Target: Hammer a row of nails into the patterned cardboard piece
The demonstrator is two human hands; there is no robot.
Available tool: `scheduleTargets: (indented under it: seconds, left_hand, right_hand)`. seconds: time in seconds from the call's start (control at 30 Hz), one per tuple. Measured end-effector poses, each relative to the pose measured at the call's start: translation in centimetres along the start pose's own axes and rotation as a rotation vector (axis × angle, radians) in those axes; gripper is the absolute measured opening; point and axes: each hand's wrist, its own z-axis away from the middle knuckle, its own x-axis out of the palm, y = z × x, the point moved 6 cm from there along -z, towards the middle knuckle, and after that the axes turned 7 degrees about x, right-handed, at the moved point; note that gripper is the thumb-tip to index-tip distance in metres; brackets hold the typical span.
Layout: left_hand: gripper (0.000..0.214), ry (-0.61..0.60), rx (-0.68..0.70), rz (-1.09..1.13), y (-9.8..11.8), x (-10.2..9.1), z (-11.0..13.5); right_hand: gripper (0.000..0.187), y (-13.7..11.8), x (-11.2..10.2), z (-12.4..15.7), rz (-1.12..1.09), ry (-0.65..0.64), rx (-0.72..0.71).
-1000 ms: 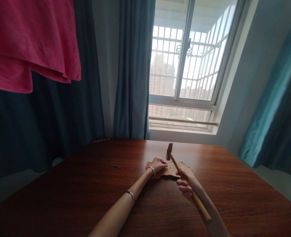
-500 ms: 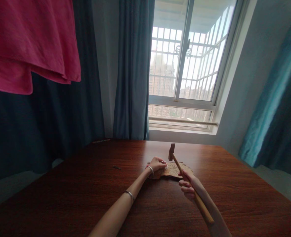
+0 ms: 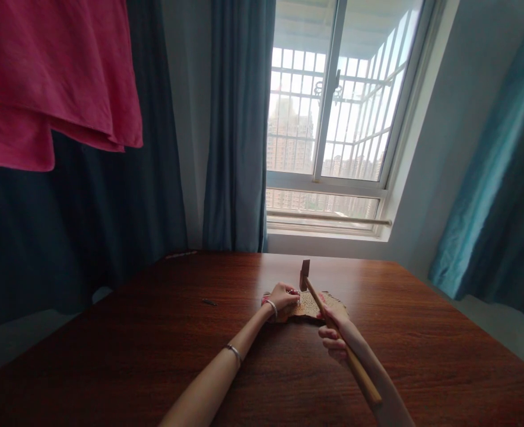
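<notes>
My right hand is wrapped round the wooden handle of a hammer. Its head is raised, just beyond the fingers of my left hand. Those fingers are pinched together over a piece of cardboard, tan and covered in small dark dots, with ragged edges. Something small shows at the left fingertips, too small to name. My left wrist and forearm carry bracelets, and the left hand hides part of the cardboard.
The cardboard lies on a brown wooden table. A small dark thin piece lies to the left of it. Behind the table are a barred window and blue curtains. A pink cloth hangs at the upper left.
The hammer and my right hand have shifted slightly left, bringing the hammer head closer to my left fingers. My left hand keeps its pinch on the cardboard. The view has moved slightly.
</notes>
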Motion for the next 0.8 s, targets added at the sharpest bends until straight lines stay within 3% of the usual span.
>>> scheduleTargets:
  seconds: [0.8]
  left_hand:
    - [0.023, -0.005, 0.008, -0.017, 0.0, 0.4, -0.2]
  right_hand:
    - [0.032, 0.4, 0.9, -0.1, 0.041, 0.001, -0.026]
